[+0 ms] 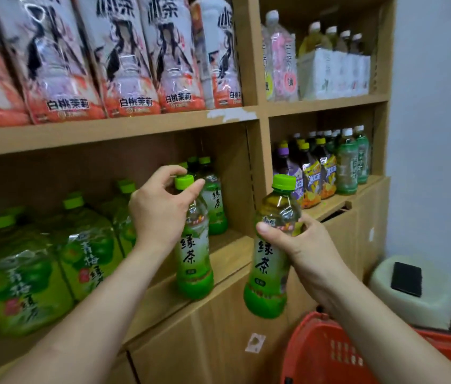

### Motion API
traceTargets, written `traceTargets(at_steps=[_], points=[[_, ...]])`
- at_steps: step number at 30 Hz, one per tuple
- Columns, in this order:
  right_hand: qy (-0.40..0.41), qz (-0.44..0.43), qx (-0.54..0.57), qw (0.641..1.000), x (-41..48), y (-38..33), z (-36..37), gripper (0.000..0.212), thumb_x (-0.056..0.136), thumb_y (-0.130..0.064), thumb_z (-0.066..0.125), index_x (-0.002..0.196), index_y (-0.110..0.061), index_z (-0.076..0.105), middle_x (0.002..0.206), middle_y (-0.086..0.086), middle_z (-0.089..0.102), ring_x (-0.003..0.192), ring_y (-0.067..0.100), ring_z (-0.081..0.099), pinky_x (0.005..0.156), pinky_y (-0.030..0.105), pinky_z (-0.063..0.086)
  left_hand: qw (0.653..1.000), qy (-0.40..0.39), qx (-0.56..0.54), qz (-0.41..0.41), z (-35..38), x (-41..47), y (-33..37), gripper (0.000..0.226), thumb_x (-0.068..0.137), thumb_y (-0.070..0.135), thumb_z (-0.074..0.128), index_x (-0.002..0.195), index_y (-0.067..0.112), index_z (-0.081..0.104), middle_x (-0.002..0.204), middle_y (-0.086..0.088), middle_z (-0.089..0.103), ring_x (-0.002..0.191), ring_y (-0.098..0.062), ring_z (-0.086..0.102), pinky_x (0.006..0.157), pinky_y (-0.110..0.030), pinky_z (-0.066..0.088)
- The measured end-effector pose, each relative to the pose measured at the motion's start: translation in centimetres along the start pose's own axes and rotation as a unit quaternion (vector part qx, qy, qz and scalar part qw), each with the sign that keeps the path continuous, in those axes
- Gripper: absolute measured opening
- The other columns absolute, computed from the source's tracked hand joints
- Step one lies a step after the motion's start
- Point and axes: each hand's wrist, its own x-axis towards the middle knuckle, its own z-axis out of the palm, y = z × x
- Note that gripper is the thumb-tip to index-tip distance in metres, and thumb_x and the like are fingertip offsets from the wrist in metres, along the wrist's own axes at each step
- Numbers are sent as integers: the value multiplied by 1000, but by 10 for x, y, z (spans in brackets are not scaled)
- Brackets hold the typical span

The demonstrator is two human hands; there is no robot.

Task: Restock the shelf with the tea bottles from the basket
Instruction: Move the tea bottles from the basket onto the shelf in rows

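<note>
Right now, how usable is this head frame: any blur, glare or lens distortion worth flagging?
Head view: the green tea packs at lower left are smeared by blur; wide-angle bending tilts the peach tea packs on the upper shelf; glare streaks their plastic wrap; both hand-held bottles read sharply; the lower shelf's back is shadowed.

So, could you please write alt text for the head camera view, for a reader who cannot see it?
The left hand grips the cap of a green tea bottle standing at the wooden shelf edge, while the right hand holds a second green tea bottle in the air beside it. A red basket sits at lower right.
</note>
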Motion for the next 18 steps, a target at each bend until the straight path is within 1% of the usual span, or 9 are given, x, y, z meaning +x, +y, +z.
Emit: traceTargets(at_steps=[3,5,7,9,11,13,15,17,18], points=[[0,-9,-2,1000,19,2,11,40,58,-18,83,94,-13,67,82,0,75,76,11,70,64,22,54,1000,7,1,-26,7,6,-14,29,74,45,75,95,26,67,85,9,68,82,-14,65,74,-37,56],[-7,-22,-11,1000,31,3,18,34,65,-13,81,96,-11,67,80,-1,75,74,10,70,63,20,54,999,-5,4,-47,10,9,-18,31,78,47,70,99,25,65,86,7,65,83,-16,63,72,-34,53],[-13,-41,-20,999,41,2,28,34,68,-13,81,99,-10,67,85,1,75,78,12,71,66,22,56,997,-47,6,-61,10,6,-21,37,82,50,64,110,26,60,96,10,62,94,-14,59,77,-31,48],[-13,-52,-24,998,50,4,36,36,69,-12,80,102,-10,66,91,4,75,84,16,72,71,26,57,991,-111,14,-73,7,-5,-27,53,83,52,62,128,30,47,112,13,55,108,-8,49,87,-30,41],[-16,-63,-31,997,62,10,42,39,68,-16,82,103,-14,66,92,3,75,86,17,72,73,30,57,978,-173,18,-115,3,-19,-36,75,77,53,67,140,34,30,128,10,51,118,-11,46,96,-32,38],[-22,-65,-75,995,72,19,44,51,62,-33,86,107,-22,64,96,1,74,91,17,71,82,39,56,959,-230,16,-164,0,-36,-47,90,71,43,77,142,33,23,128,14,48,116,-10,47,97,-28,37],[-45,-49,-98,993,79,32,45,61,61,-37,85,115,-25,60,102,0,73,96,16,69,90,45,54,939,-284,14,-193,0,-57,-61,85,71,30,80,140,27,30,122,18,47,108,-3,46,92,-22,35],[-70,-30,-95,993,82,46,46,59,67,-31,82,120,-24,57,104,-1,72,97,13,68,93,45,53,934,-291,1,-209,4,-71,-75,64,69,30,81,125,27,49,120,14,61,102,-2,57,89,-25,46],[-77,-22,-95,992,83,50,47,58,69,-31,81,122,-25,56,105,-2,72,97,11,68,93,44,53,935,-284,1,-213,6,-74,-81,56,67,33,82,117,27,56,112,12,67,98,-3,62,87,-30,51]])
